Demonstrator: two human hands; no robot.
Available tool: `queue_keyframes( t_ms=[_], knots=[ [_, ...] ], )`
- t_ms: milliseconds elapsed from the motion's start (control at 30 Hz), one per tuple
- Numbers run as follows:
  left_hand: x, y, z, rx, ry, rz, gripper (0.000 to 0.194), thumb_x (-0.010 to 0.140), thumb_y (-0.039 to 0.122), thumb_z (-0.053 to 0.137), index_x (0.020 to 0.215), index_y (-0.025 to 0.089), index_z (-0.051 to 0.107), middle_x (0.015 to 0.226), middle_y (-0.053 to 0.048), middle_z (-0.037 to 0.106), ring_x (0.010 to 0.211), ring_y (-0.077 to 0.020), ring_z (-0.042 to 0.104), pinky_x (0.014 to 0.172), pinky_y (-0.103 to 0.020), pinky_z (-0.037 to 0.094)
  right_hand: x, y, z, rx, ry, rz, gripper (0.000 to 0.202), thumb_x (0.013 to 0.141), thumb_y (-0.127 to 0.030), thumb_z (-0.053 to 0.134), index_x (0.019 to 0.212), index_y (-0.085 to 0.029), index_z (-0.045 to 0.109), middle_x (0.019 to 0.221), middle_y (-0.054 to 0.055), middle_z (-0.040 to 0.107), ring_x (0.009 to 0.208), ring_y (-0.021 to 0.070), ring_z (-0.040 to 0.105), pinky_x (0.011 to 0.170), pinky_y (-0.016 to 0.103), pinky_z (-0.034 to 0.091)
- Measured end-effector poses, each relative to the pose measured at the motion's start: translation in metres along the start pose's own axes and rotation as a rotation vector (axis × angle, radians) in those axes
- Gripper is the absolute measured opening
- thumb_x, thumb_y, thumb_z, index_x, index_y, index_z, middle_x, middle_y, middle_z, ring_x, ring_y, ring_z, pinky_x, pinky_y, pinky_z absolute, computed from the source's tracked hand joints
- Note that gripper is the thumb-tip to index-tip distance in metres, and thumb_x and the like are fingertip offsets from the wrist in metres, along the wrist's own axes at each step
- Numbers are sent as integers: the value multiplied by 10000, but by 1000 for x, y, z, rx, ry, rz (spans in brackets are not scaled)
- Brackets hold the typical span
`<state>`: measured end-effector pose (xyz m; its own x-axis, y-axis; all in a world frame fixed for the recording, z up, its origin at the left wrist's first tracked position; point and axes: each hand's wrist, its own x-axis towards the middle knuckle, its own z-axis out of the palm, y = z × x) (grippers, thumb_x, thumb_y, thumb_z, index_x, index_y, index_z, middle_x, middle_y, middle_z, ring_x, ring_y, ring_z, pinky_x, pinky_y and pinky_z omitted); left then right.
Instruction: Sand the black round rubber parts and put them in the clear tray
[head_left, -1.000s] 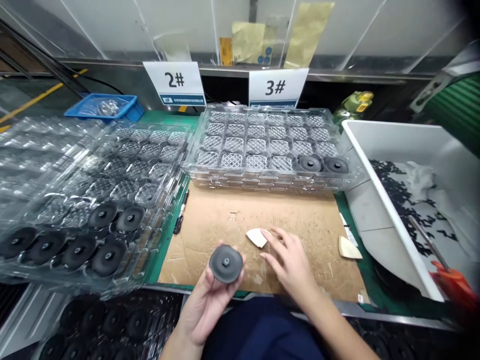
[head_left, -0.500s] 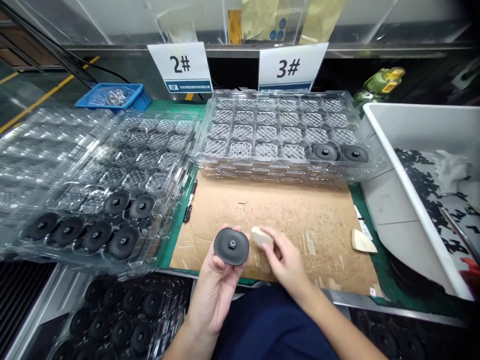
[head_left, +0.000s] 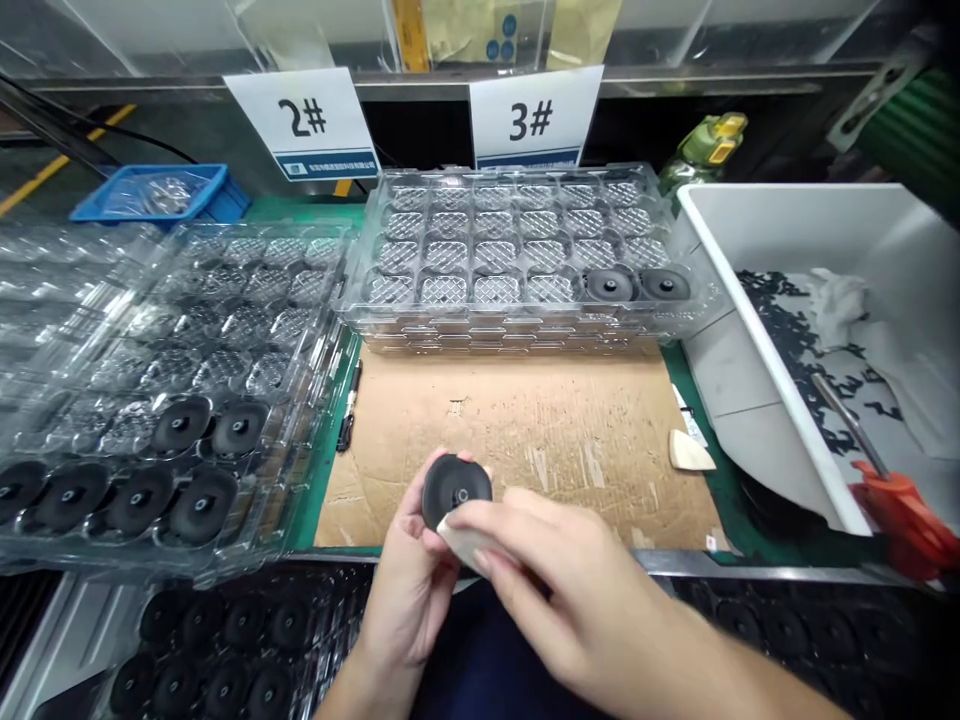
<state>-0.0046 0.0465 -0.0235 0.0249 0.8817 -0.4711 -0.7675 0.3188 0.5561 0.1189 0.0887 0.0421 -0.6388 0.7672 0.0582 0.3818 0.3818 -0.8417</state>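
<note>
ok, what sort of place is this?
Likely a factory workstation: clear compartment trays partly filled with matching black parts, 2# sign and 3# sign, white bin of small black pieces.

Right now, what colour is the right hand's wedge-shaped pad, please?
The pad is off-white; head view.

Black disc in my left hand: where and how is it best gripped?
Probably grip the disc by its rim, coming from below and the left, where your left hand is. Its broad face, with a raised hub, is turned up, and the wedge in your right hand overlaps the near edge in this view, so those parts seem better left clear.
</note>
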Motion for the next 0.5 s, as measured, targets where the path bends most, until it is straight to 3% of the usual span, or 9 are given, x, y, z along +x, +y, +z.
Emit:
queue_keyframes(
  t_ms=[33,167,267,333,433,500],
  knots=[
    [-1,0,0,11,22,19,437,696,260,728,1112,299,598,1091,13,663,1018,-182,609,807,-215,525,3,2,1,-11,-3,5,261,899,-159,401,1095,-182,572,906,39,608,800,136,574,738,260,490],
    [-4,3,-1,43,64,-7,435,643,352,759,1047,249,636,979,1,685,934,-158,634,742,-160,520,7,9,7,-31,215,-108,334,898,-154,379,1205,-111,505,976,90,598,878,163,558,812,301,477],
    [-6,7,-5,43,76,2,516,620,361,771,1104,283,611,1129,-10,641,976,-199,627,832,-250,522,-1,7,6,96,51,-100,300,887,-124,403,1153,-151,538,947,48,613,833,122,562,767,232,482],
    [-5,8,-5,45,77,16,510,618,322,778,1102,302,615,1123,0,644,975,-198,630,821,-247,526,-3,6,3,116,-21,-46,272,885,-120,416,1105,-180,564,946,23,617,825,107,566,755,210,478],
    [-4,8,0,59,25,-2,444,608,316,785,1031,271,658,993,2,683,912,-165,645,735,-172,527,0,6,2,38,167,-61,297,896,-152,401,1162,-161,535,979,53,609,865,137,567,803,266,477],
    [-5,10,2,73,-12,-19,490,581,362,791,1043,267,658,1027,-13,678,929,-188,640,755,-202,532,-1,6,2,41,237,-131,330,892,-149,401,1207,-137,499,992,72,608,879,149,565,811,284,480]
  ],
)
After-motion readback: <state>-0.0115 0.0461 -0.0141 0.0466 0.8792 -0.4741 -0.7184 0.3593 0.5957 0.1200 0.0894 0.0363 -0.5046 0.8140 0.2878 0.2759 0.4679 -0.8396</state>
